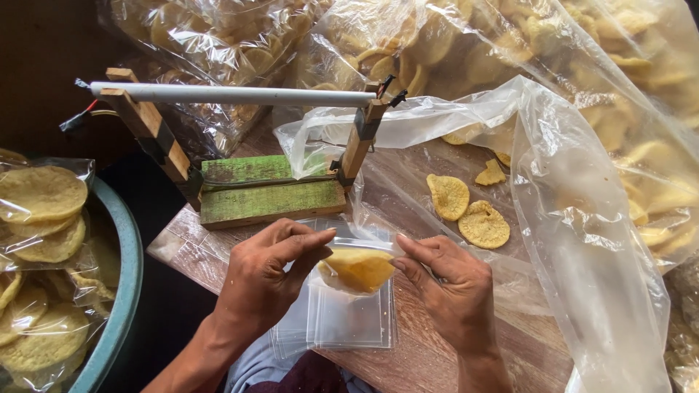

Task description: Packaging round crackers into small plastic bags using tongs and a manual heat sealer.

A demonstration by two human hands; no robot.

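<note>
Head view: at six o'clock both hands work over the bench [437, 364]. The left hand [266, 276] and right hand [448, 287] pinch a small clear bag [357, 251] by its mouth, fingers narrow on the plastic, with a yellow cracker [358, 269] partly inside. It lies over a stack of empty bags [342, 320], so many remain unfilled. At nine o'clock a tub [124, 291] holds filled packs [40, 211]. At three o'clock a big open sack [582, 218] has loose crackers [466, 211] left. At twelve o'clock stands a wooden sealer frame [269, 189].
</note>
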